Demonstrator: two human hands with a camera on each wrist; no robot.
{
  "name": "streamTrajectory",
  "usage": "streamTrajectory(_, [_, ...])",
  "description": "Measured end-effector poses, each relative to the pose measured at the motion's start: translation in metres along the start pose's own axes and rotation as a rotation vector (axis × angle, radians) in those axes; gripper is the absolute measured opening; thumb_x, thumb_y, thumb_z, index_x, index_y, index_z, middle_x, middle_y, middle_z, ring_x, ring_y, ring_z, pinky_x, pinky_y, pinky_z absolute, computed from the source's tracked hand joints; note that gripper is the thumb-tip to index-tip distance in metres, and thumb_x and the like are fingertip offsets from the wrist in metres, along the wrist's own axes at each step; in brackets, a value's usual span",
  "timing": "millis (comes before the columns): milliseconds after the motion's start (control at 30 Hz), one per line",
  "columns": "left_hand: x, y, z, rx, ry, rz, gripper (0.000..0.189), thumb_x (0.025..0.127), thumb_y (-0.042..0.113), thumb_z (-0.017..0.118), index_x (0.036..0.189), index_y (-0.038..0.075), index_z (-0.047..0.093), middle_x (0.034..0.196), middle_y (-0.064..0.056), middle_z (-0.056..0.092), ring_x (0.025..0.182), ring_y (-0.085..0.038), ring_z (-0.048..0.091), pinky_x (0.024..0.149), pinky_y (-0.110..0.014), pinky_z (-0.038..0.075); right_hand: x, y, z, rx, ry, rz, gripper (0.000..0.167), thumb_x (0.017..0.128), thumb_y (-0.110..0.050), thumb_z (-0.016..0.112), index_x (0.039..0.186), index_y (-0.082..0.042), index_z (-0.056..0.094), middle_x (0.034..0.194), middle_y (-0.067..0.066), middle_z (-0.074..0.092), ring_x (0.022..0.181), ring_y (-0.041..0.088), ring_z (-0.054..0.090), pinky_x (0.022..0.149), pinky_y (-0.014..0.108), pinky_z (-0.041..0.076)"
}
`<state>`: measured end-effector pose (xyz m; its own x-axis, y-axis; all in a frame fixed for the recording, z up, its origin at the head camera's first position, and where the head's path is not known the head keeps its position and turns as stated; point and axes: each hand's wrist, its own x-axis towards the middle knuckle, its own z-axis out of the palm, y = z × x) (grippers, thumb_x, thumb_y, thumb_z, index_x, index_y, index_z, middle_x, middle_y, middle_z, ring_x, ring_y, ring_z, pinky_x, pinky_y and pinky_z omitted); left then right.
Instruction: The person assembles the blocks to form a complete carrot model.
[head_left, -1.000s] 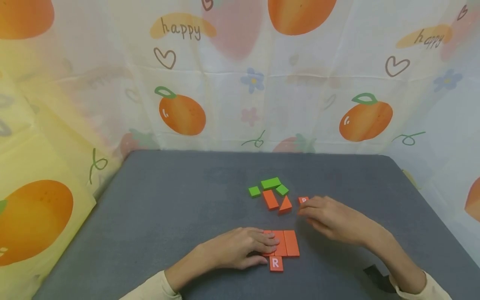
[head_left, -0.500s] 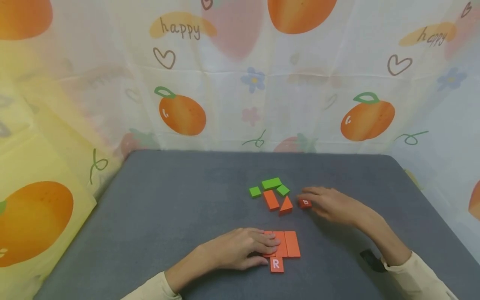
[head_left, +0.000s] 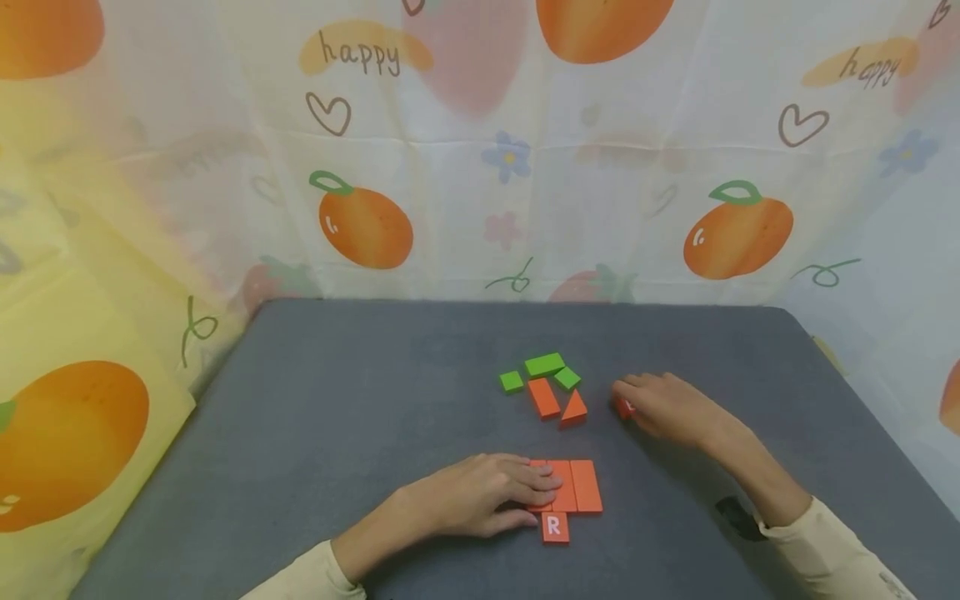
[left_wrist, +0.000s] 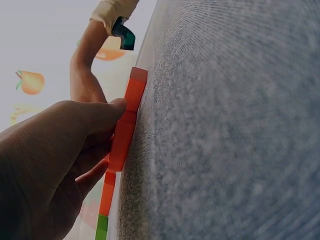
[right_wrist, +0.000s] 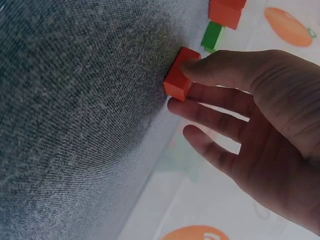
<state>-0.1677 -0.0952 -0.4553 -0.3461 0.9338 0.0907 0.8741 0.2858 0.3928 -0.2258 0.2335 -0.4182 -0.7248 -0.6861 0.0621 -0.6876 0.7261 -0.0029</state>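
In the head view my left hand (head_left: 491,497) rests with outstretched fingers over the left part of a row of flat orange blocks (head_left: 587,486), laid side by side on the grey table. Its thumb tip lies close beside a small orange block with a white letter R (head_left: 556,528), set against the row's near edge. Farther back on the right, my right hand (head_left: 671,408) pinches a small red-orange block (right_wrist: 181,75) between thumb and fingers, low at the tabletop. Two of its fingers stand away from the block in the right wrist view. Most of the block is covered in the head view.
Left of the right hand lie an orange triangular block (head_left: 574,410) and an orange rectangular block (head_left: 543,398). Behind them sit a long green block (head_left: 544,365) and two small green blocks, one left (head_left: 512,382), one right (head_left: 567,378). A fruit-printed curtain (head_left: 450,167) hangs behind the table.
My right hand has reached the small lettered block, turned it and drawn it slightly rightward, away from the triangle. The left hand has stayed on the orange row.
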Motion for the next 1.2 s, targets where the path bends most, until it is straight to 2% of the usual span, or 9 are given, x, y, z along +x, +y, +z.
streamTrajectory(100, [0.000, 0.000, -0.001, -0.003, 0.001, -0.004, 0.041, 0.107, 0.031, 0.062, 0.145, 0.016, 0.063, 0.151, 0.004, 0.061, 0.145, -0.009, 0.054, 0.122, -0.028, 0.043, 0.002, 0.001, 0.000, -0.004, 0.010, 0.007, 0.026, 0.083, 0.005, 0.076, 0.100, -0.013, 0.068, 0.083, -0.003, 0.065, 0.071, 0.013, 0.058, 0.059, 0.033, 0.049])
streamTrajectory(333, [0.001, 0.000, 0.000, 0.002, 0.008, -0.001, 0.041, 0.106, 0.031, 0.062, 0.145, 0.016, 0.063, 0.151, 0.004, 0.062, 0.144, -0.009, 0.055, 0.122, -0.028, 0.043, -0.003, -0.003, -0.004, -0.026, 0.023, 0.009, 0.021, 0.081, 0.001, 0.079, 0.094, -0.011, 0.069, 0.083, -0.002, 0.065, 0.072, 0.014, 0.059, 0.060, 0.032, 0.052])
streamTrajectory(700, [0.001, 0.000, 0.000, 0.018, 0.015, 0.000, 0.040, 0.106, 0.030, 0.063, 0.144, 0.016, 0.065, 0.150, 0.004, 0.063, 0.144, -0.009, 0.055, 0.121, -0.029, 0.044, -0.020, -0.031, -0.024, -0.002, 0.105, -0.030, 0.020, 0.081, -0.009, 0.084, 0.092, -0.017, 0.070, 0.084, -0.007, 0.067, 0.075, 0.010, 0.062, 0.066, 0.033, 0.056])
streamTrajectory(900, [0.001, 0.000, 0.001, 0.020, 0.019, -0.003, 0.040, 0.106, 0.031, 0.063, 0.144, 0.016, 0.064, 0.150, 0.004, 0.063, 0.144, -0.009, 0.055, 0.122, -0.028, 0.044, -0.028, -0.048, -0.029, 0.010, 0.158, -0.090, 0.022, 0.080, -0.012, 0.086, 0.096, -0.017, 0.071, 0.086, -0.009, 0.067, 0.079, 0.010, 0.059, 0.068, 0.032, 0.054])
streamTrajectory(1200, [0.001, 0.001, 0.002, 0.018, 0.030, -0.001, 0.040, 0.106, 0.030, 0.064, 0.143, 0.015, 0.065, 0.149, 0.004, 0.064, 0.143, -0.009, 0.056, 0.121, -0.028, 0.044, -0.036, -0.070, -0.024, 0.122, 0.229, -0.225, 0.034, 0.076, -0.006, 0.090, 0.099, -0.019, 0.069, 0.090, -0.013, 0.063, 0.083, 0.006, 0.052, 0.067, 0.024, 0.046])
